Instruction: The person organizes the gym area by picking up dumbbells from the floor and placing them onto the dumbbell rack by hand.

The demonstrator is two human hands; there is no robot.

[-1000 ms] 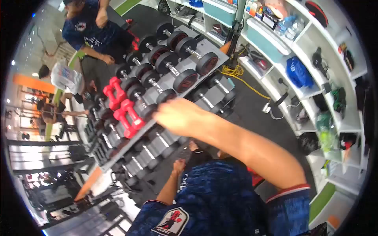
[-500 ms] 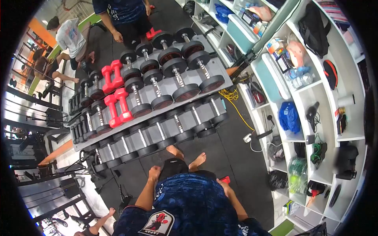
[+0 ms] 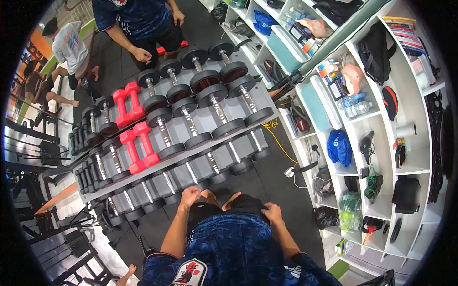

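Observation:
My left hand [image 3: 191, 196] is raised in front of my left thigh, its fingers curled in with nothing visible in them. It is below the near edge of the dumbbell rack [image 3: 110, 188] and appears not to touch it. My right hand [image 3: 272, 213] is beside my right thigh, fingers loosely curled and nothing seen in them. On the rack's upper tier lie two red dumbbells [image 3: 138, 147] side by side. To their right are several black dumbbells with metal handles [image 3: 164, 132]; smaller black ones [image 3: 87, 178] lie at the left end. A lower row of black dumbbells [image 3: 168, 183] runs beneath.
A mirror behind the rack reflects my body and the dumbbells. White shelving [image 3: 379, 112] on the right holds bags, bottles and a blue bag [image 3: 339, 148]. A yellow cable [image 3: 281, 143] crosses the dark floor. A person in white [image 3: 69, 47] sits at the upper left.
My left hand has moved up and forward from my thigh. My right hand has come forward from my hip. The view has shifted; the red object beside my right hand is out of sight there.

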